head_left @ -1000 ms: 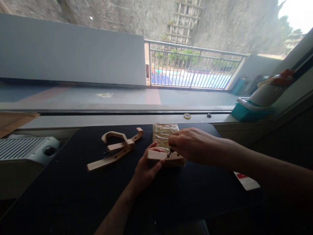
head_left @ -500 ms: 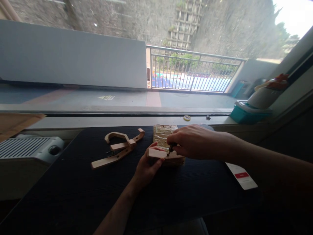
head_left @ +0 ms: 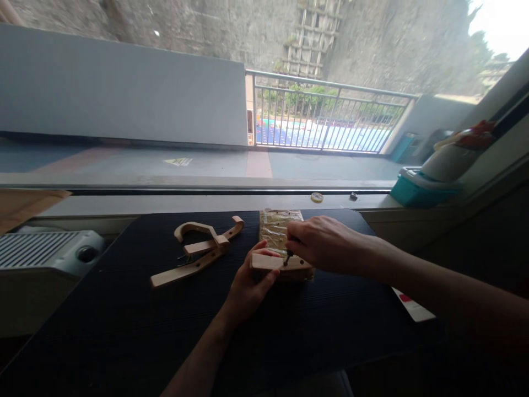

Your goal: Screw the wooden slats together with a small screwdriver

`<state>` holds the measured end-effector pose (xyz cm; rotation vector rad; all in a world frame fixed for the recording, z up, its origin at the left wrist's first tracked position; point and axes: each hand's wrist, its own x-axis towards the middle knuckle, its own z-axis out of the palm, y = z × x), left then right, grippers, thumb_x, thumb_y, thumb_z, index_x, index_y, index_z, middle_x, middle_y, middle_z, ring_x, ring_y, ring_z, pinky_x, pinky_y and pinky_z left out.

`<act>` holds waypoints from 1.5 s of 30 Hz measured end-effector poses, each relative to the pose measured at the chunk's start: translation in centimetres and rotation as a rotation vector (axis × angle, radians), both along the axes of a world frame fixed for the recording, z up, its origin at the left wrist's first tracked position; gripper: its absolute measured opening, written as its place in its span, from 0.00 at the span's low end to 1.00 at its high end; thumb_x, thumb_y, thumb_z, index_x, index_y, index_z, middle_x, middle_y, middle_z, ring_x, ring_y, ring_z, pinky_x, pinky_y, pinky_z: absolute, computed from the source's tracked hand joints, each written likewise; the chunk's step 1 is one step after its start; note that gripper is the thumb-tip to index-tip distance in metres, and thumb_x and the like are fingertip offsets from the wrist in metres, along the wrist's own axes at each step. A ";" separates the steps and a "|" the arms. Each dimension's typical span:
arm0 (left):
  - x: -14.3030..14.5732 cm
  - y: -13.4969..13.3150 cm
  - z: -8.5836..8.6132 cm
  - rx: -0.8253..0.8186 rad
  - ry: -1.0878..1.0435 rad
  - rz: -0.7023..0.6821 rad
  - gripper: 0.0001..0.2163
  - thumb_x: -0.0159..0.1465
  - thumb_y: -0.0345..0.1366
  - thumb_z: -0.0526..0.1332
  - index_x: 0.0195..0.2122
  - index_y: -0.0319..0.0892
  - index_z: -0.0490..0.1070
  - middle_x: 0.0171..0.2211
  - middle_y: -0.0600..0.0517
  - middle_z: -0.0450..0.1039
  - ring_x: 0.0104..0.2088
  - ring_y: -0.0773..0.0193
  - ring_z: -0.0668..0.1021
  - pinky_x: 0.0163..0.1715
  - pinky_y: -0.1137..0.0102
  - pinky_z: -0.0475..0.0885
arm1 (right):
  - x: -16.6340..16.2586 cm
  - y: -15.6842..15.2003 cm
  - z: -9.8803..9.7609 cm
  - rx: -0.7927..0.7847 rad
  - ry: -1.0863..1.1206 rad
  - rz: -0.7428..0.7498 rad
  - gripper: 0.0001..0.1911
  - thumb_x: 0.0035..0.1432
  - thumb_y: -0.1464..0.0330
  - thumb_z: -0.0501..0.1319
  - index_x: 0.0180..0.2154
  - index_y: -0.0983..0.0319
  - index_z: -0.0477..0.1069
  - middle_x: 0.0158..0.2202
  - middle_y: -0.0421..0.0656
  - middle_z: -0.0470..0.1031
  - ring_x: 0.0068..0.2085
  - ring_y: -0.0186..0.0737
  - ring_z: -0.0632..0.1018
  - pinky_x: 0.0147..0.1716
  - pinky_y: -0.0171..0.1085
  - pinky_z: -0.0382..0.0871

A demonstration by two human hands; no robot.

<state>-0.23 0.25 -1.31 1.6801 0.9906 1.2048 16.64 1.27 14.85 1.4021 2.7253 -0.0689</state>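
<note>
My left hand (head_left: 250, 286) is closed on the near left end of a pale wooden piece with dark holes (head_left: 264, 261), thumb in front and fingers behind. The wooden piece rests on a block wrapped in clear tape (head_left: 275, 227). In my right hand (head_left: 316, 241) is a small dark screwdriver (head_left: 288, 255), mostly hidden by the curled fingers. Its tip points down at a hole in the wooden piece; whether a screw sits there is too small to tell. To the left lie several bent wooden hook pieces (head_left: 177, 274), one across another.
The black table (head_left: 136, 336) stands against a window sill (head_left: 248, 205). A tape roll (head_left: 317, 197) and a small dark object (head_left: 353, 196) sit on the sill. A teal box (head_left: 417, 187) is at the right, a card (head_left: 415, 309) under my right forearm, a heater (head_left: 45, 248) at the left.
My right hand has turned and lifted slightly around the screwdriver, uncovering a hole at the right of the wooden piece. My left hand keeps its hold. The view has shifted a little.
</note>
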 end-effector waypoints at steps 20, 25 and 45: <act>-0.1 0.0 0.4 -0.032 -0.005 -0.001 0.11 0.58 0.35 0.62 0.42 0.42 0.70 0.51 0.46 0.70 0.62 0.54 0.61 0.59 0.59 0.60 | 0.4 -0.4 0.7 -0.089 -0.056 0.104 0.08 0.60 0.72 0.53 0.34 0.63 0.70 0.28 0.43 0.74 0.28 0.36 0.73 0.23 0.33 0.54; 0.1 -0.1 0.4 -0.004 -0.014 0.001 0.11 0.58 0.36 0.62 0.42 0.41 0.70 0.49 0.47 0.71 0.62 0.55 0.61 0.60 0.60 0.58 | 1.0 -0.4 0.3 -0.041 -0.015 -0.084 0.16 0.62 0.61 0.49 0.30 0.62 0.70 0.24 0.43 0.73 0.25 0.35 0.71 0.21 0.33 0.51; 0.7 -8.7 1.8 0.274 0.448 0.071 0.17 0.60 0.29 0.55 0.47 0.52 0.71 0.51 0.49 0.72 0.51 0.53 0.73 0.49 0.59 0.68 | 9.1 -8.1 -7.1 -0.189 1.368 -0.711 0.20 0.53 0.54 0.61 0.38 0.64 0.75 0.23 0.41 0.74 0.24 0.37 0.73 0.24 0.35 0.65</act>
